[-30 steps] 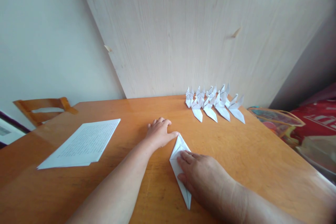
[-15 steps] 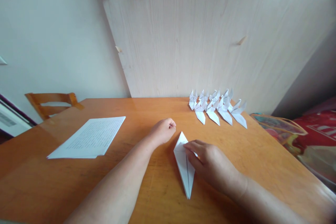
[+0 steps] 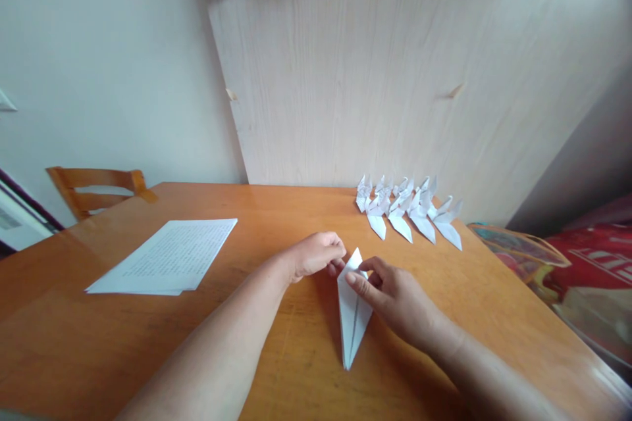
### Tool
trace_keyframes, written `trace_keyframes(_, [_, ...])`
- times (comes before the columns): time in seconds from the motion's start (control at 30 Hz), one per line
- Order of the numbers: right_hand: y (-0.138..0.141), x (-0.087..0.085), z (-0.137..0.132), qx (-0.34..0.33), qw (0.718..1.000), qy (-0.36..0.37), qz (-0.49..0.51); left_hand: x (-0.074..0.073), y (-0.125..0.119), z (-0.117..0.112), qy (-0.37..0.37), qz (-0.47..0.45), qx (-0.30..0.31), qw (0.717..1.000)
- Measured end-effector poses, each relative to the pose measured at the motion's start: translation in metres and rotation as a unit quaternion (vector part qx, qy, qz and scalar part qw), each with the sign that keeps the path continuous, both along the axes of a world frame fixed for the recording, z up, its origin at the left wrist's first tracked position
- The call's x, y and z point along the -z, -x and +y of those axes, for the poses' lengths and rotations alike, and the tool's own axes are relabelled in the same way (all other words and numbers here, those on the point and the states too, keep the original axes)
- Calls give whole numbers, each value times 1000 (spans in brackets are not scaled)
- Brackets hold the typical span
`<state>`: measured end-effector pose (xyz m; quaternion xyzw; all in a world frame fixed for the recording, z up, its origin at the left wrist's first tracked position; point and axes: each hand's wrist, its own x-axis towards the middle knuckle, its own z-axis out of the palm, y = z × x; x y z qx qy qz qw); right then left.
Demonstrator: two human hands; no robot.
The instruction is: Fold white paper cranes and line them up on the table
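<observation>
A long kite-shaped fold of white paper (image 3: 351,317) lies on the orange wooden table (image 3: 276,210), its narrow tip pointing towards me. My left hand (image 3: 316,254) is curled, its fingertips pinching the paper's upper left edge. My right hand (image 3: 390,289) pinches the upper right part of the same paper, forefinger laid across it. Both hands meet at the paper's far point.
Several finished white paper cranes (image 3: 409,213) stand in a row at the table's far edge against a pale wooden board (image 3: 395,66). A stack of printed sheets (image 3: 168,255) lies to the left. A wooden chair (image 3: 96,185) stands behind, and a red bag (image 3: 582,263) at right.
My right hand lifted from pressing the paper flat and now pinches its top. My left hand closed and moved onto the paper's upper edge. The paper turned slightly, tip towards me.
</observation>
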<state>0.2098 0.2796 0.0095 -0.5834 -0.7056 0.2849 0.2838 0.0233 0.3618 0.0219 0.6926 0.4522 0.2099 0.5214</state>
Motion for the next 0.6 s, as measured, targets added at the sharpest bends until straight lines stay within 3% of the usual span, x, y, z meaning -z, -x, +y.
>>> trace_keyframes(0.2, [-5, 2, 7, 45, 996, 14, 79, -11, -6, -9, 17, -160, 30, 986])
trace_keyframes(0.43, [-10, 7, 16, 82, 979, -8, 187, -12, -8, -11, 61, -261, 63, 961])
trace_keyframes(0.5, [-10, 4, 17, 81, 967, -4, 241, -10, -7, -7, 40, -280, 32, 959])
trace_keyframes(0.6, [-9, -4, 16, 56, 933, 16, 355, -6, -5, 1, -7, -294, -65, 954])
